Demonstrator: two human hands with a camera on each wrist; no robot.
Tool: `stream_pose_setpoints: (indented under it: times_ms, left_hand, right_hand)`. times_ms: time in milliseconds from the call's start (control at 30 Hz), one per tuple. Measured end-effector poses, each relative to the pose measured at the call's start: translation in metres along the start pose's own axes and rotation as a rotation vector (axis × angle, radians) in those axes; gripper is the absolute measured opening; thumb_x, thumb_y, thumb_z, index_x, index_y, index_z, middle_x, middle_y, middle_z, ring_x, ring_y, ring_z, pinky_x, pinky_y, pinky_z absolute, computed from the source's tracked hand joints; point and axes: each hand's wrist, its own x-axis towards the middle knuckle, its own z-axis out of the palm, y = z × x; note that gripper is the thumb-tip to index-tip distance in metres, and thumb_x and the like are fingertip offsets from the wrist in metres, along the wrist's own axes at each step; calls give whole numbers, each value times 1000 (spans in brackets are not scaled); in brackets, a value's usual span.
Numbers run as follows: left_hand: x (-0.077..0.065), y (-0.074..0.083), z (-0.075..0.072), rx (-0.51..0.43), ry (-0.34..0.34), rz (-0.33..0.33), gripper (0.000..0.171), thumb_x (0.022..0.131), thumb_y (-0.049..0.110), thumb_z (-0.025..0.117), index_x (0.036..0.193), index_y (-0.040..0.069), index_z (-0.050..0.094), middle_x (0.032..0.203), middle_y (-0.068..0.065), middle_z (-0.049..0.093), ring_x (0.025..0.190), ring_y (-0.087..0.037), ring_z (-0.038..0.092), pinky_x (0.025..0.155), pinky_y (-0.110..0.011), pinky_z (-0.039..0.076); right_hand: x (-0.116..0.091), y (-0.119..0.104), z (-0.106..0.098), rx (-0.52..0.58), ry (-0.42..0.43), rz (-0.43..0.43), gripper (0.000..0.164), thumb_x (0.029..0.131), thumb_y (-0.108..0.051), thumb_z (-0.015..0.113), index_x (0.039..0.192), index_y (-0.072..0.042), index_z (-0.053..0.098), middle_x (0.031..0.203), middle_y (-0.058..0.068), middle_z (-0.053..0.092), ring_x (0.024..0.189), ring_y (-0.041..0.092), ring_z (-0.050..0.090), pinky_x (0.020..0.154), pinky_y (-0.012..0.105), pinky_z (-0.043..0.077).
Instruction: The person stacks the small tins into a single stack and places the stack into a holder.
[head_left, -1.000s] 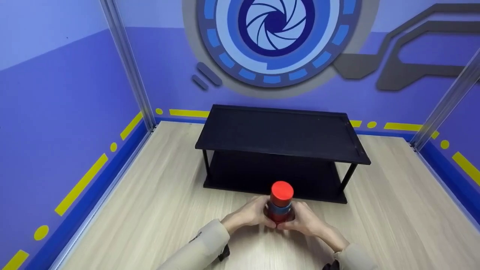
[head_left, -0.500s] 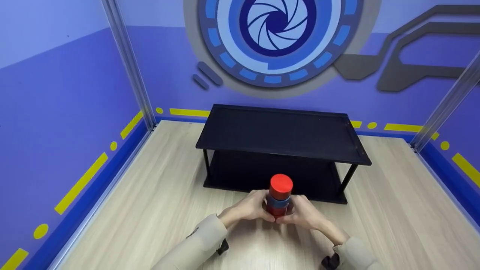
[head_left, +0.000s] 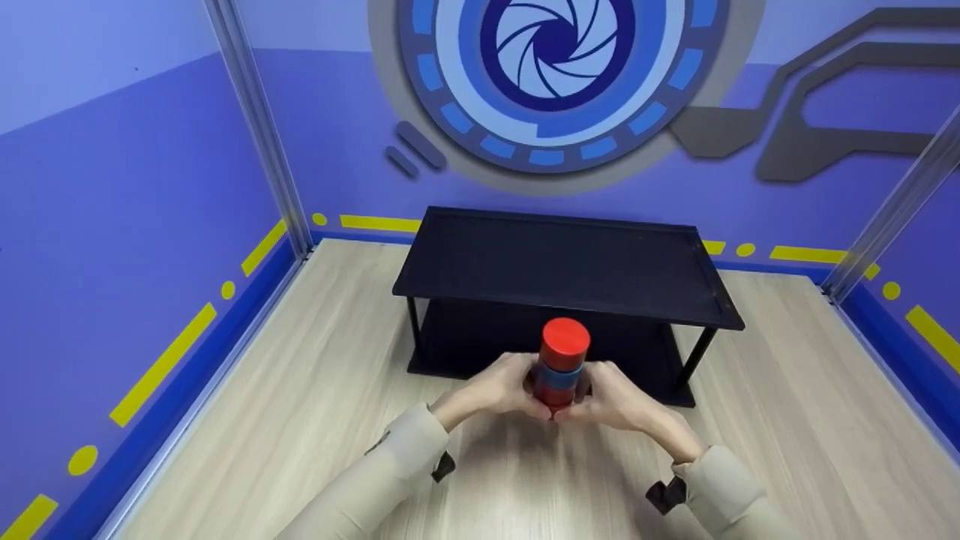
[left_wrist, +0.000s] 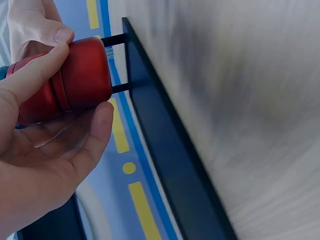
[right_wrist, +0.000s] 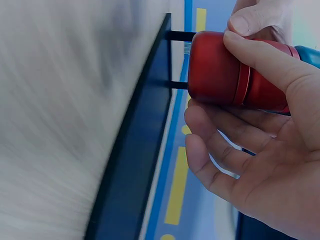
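Observation:
A red bottle [head_left: 565, 347] with a blue band around its middle stands upright between my two hands in the head view. From the left side my left hand [head_left: 501, 386] grips it, and my right hand [head_left: 619, 397] grips it from the right. Both thumbs meet on the near side of the bottle's lower part, as the left wrist view shows on its red body [left_wrist: 85, 72]. In the right wrist view, fingers [right_wrist: 212, 137] curl behind and under the bottle, whose base is off the table. Behind it is a two-level black rack [head_left: 555, 262].
The rack's lower shelf [head_left: 480, 337] lies just beyond the hands, under the upper shelf's front edge. Thin black posts [head_left: 697, 355] join the shelves at the corners. A pale wooden table [head_left: 300, 405] spreads around, enclosed by blue walls [head_left: 112, 225] with metal corner rails.
Both hands have carried the bottle up and forward, toward the rack. Its red top now overlaps the lower shelf more. The rack has stayed in place.

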Motion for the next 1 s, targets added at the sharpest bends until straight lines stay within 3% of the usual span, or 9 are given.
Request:
stream_pose_setpoints:
  times_ms: [233,667,1000]
  left_hand:
    - [4,17,-22,24,9,33,51,66,15,87,112,10,64,101,-3,71,76,-3,60,71,-17,50]
    - [10,45,-54,64,-29,24,55,70,19,86,119,13,62,110,-3,71,87,-7,64,80,-21,51]
    - [15,59,-75,84,-52,59,55,70,19,86,120,11,62,109,-4,71,88,-9,63,84,-24,50]
  right_hand:
    - [7,-14,-22,-31,7,-5,37,71,-27,84,101,-13,66,82,-1,71,63,3,60,58,23,51]
    - [18,-37,-53,-13,-20,-4,47,74,-28,83,113,-12,63,90,3,71,68,6,62,62,23,52]
    - [25,-50,-73,0,-11,-18,48,73,-28,83,113,-9,64,89,6,73,68,8,64,63,23,53]
